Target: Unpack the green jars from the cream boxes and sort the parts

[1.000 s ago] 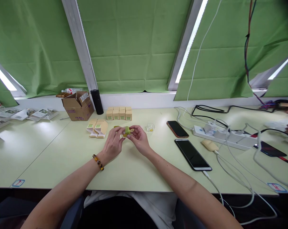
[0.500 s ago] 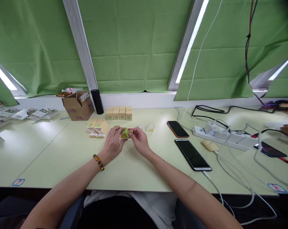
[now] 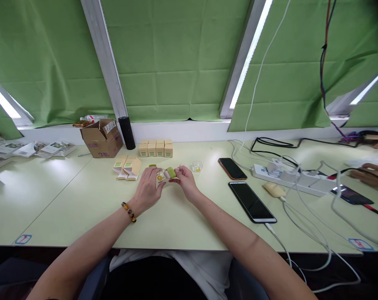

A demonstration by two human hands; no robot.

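Between the fingers of my left hand [image 3: 147, 186] is a small clear case [image 3: 159, 177] with a yellow mark on it. My right hand [image 3: 186, 184] pinches a small green piece with a pale end [image 3: 170, 172], just right of the case. Whether the two parts still touch I cannot tell. Another bit of green [image 3: 152, 166] shows behind my left fingers. A second clear case [image 3: 196, 167] with a yellow spot stands on the table beyond my right hand. Two open beige cartons [image 3: 132, 168] lie left of my left hand.
Several small beige boxes [image 3: 156, 148] form a row at the back, near a black bottle [image 3: 126, 133] and a cardboard box [image 3: 101, 139]. Phones [image 3: 253, 202], a power strip [image 3: 295, 180] and cables occupy the right. Another person's hand [image 3: 371, 176] is at far right.
The green piece has shifted right, and its pale end and the clear case now show apart from it. The other person's hand has come further into view.
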